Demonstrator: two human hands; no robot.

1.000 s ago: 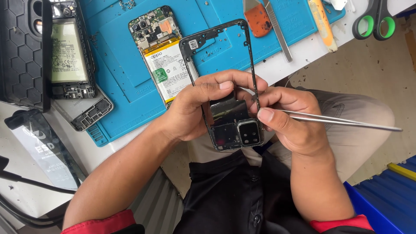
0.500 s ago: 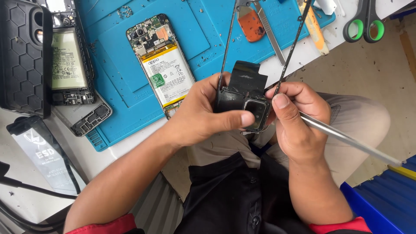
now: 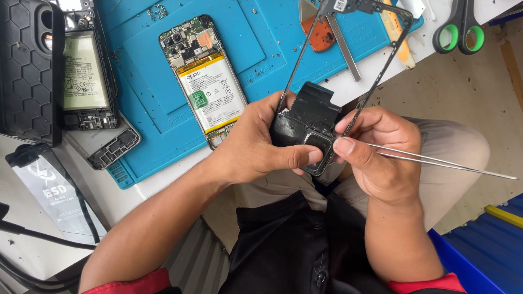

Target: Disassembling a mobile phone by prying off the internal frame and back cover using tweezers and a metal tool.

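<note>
Frame [image 3: 348,60], a thin black phone mid-frame, is held up over the lap at the table edge, its top end tilted away over the blue mat [image 3: 261,32]. Its lower end carries a black cover piece [image 3: 308,117] with a square camera cutout. Left hand [image 3: 256,144] wraps the lower left of that piece, fingers closed round it, thumb laid across under the cutout. Right hand [image 3: 376,152] pinches the frame's right rail and lower corner, thumb tip just beside the left thumb. Right hand also holds tweezers [image 3: 447,160]; the long shafts stick out to the right, tips hidden behind thumb and frame, so cannot tell if they grip anything.

On the mat, just left of the left hand: an opened phone [image 3: 204,81] lying face down, battery and board exposed, its lower end touching or just beside the knuckles. Tiny screws are scattered on the mat near its top.

Further left: a second opened phone [image 3: 84,76] with battery showing, next to a black hex-pattern case [image 3: 24,71] at the far left. A small grey cover plate [image 3: 111,144] lies at the mat's lower left corner. A dark antistatic bag [image 3: 52,190] sits on the white table below that, with black cables across it.

Top of view: orange pry pick [image 3: 321,35] and a metal spudger [image 3: 343,46] partly behind the frame, a yellow pry stick [image 3: 395,30], green-handled scissors [image 3: 460,30] at the top right. Both forearms are bare, red sleeve cuffs at the bottom, black apron over the lap.
</note>
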